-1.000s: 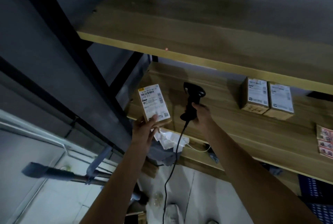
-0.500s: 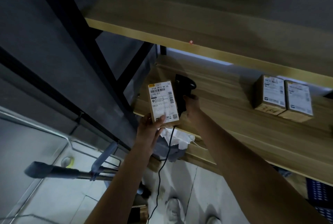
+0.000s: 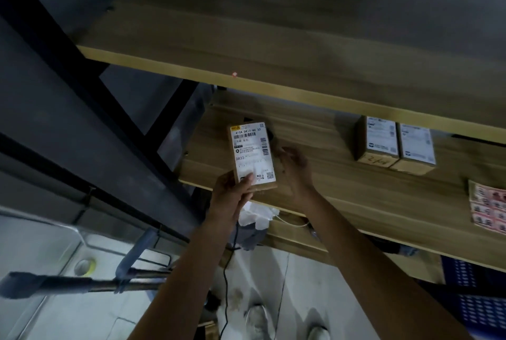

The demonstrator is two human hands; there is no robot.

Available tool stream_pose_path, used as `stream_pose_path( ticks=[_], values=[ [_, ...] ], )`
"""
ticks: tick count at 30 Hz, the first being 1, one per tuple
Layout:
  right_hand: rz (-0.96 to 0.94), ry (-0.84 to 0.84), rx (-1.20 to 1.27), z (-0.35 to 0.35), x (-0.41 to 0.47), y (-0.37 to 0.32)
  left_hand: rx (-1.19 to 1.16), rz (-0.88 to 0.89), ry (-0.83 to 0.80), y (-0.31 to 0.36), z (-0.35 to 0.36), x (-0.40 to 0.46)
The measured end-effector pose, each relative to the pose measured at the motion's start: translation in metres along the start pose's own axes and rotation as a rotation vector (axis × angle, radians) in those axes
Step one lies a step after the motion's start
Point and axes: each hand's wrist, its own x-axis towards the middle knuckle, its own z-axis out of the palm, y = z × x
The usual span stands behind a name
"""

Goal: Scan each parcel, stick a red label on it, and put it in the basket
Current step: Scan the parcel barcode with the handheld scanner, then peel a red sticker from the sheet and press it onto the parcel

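Note:
My left hand grips the lower end of a small cardboard parcel, its white shipping label facing me. Just behind the parcel's right edge shows a sliver of the black barcode scanner; the rest is hidden. My right hand is curled at the scanner's handle, close to the parcel's right side. The scanner's red dot falls on the upper shelf's front edge. Two more labelled parcels stand side by side on the middle shelf. A sheet of red labels lies at the shelf's right end.
Wooden shelves on a black steel frame fill the view. A blue plastic basket sits on the floor at lower right. The scanner cable hangs down to the floor. A mop handle lies at lower left.
My left hand has carried the parcel to the right, in front of the scanner, which is now mostly covered. The right hand has stayed near the same spot on the shelf.

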Motion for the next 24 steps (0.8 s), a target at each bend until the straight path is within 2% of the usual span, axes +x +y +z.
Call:
stream_pose_path(
  ticks=[2, 6, 9, 12, 16, 21, 24],
  values=[
    [0.017, -0.065, 0.115, -0.027, -0.02, -0.001, 0.013, -0.028, -0.014, -0.005, 0.021, 0.001],
    [0.039, -0.066, 0.203, -0.081, -0.053, -0.006, 0.08, -0.056, -0.112, -0.023, 0.067, 0.0],
    [0.056, 0.01, 0.192, -0.119, -0.061, 0.001, 0.206, -0.027, -0.164, -0.044, 0.099, -0.003],
    [0.089, 0.105, 0.154, -0.154, -0.062, 0.008, 0.444, 0.009, -0.198, -0.065, 0.126, -0.005],
    [0.134, 0.19, 0.052, -0.196, -0.059, 0.026, 0.701, 0.156, -0.221, -0.092, 0.156, -0.006],
    [0.163, 0.228, -0.036, -0.236, -0.056, 0.044, 0.805, 0.198, -0.253, -0.122, 0.19, -0.011],
    [0.176, 0.198, -0.07, -0.255, -0.052, 0.048, 0.777, 0.188, -0.255, -0.129, 0.211, -0.02]
  ],
)
